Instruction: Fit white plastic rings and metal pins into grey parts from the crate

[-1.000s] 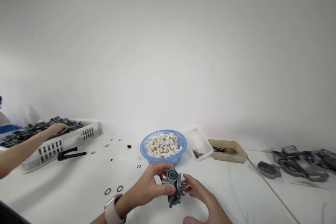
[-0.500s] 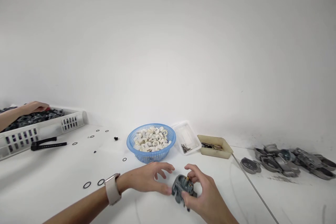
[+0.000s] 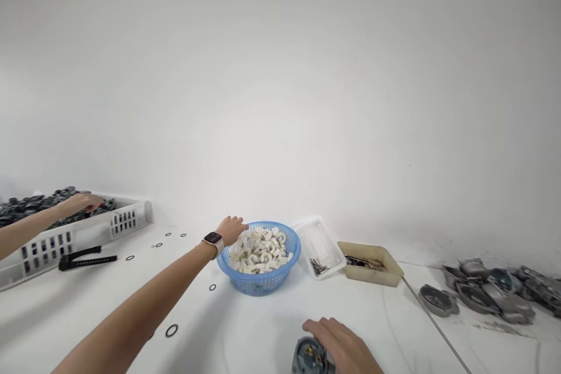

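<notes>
My left hand point(image 3: 232, 229), with a watch on the wrist, is over the left rim of a blue basket point(image 3: 258, 286) full of white curved pieces point(image 3: 262, 250). Its fingers are apart and reach over the pieces, with nothing seen in them. At the bottom of the view, my right hand point(image 3: 342, 343) is wrapped round a grey metal part point(image 3: 309, 356) with brass bits inside its round opening. The lower side of that part is cut off by the frame edge.
Behind are a white tray point(image 3: 322, 245) with small metal pins and a beige tray point(image 3: 390, 272). A thin rod point(image 3: 438, 327) and grey metal covers point(image 3: 477, 292) lie right. At left, another person's hand point(image 3: 83, 203) is over a white crate point(image 3: 127, 221). Black rings point(image 3: 172, 331) lie nearby.
My left hand has left the metal part and moved up and left to the basket. My right hand has turned the part, now lower in view. The other person's hand has shifted right.
</notes>
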The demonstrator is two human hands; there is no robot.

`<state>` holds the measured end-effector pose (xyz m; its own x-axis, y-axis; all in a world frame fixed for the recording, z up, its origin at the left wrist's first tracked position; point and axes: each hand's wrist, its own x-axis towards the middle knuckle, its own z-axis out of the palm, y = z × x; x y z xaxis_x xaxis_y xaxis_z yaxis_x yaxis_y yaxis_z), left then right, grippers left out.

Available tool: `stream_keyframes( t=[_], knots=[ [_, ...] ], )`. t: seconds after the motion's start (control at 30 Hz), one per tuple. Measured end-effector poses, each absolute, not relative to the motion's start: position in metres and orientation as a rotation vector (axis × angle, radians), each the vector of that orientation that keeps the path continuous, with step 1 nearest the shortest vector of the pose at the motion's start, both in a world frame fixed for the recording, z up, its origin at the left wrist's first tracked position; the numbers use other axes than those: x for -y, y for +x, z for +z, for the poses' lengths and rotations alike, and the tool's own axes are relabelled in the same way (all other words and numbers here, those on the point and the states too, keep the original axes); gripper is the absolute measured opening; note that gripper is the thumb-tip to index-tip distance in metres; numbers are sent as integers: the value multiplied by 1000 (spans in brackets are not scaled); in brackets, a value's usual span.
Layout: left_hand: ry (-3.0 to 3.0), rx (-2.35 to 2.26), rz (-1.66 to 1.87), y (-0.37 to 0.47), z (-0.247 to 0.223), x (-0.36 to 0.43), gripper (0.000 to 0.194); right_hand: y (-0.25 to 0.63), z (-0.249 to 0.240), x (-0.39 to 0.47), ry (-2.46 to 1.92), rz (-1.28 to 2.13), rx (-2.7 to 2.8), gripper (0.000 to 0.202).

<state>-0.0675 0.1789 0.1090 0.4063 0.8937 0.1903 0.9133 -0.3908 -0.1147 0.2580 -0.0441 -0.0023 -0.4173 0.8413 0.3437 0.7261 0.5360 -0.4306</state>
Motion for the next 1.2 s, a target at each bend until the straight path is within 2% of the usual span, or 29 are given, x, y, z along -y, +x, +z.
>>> stream_keyframes(
  t=[0.2, 0.37, 0.57, 0.73, 0.87, 0.97, 1.1, 1.2],
  knots=[
    [-2398, 1574, -10, -63, 94, -196, 31, 256, 5, 47, -1311, 282, 2266, 70],
    [-2425, 1590, -19, -57, 104, -196, 32, 257, 13, 51, -1374, 318, 2338, 73],
    [-2562, 1534, -235, -44, 141, -170, 30, 253, 11, 61, -1466, 449, 2256, 71],
    [-2884, 1289, -472, -14, 154, -101, 28, 252, 18, 72, -1412, 499, 2187, 72],
    [-3216, 1062, -550, 15, 126, -21, 36, 261, 26, 74, -1366, 644, 2100, 80],
    [-3481, 1214, -1024, 28, 89, 13, 36, 265, 19, 69, -1316, 611, 1975, 89],
    [-3696, 1356, -1456, 37, 55, 9, 44, 265, 2, 59, -1148, 334, 1917, 83],
    [-3747, 1347, -1393, 38, 47, 0, 44, 262, -5, 54, -1028, 76, 1959, 71]
  ],
)
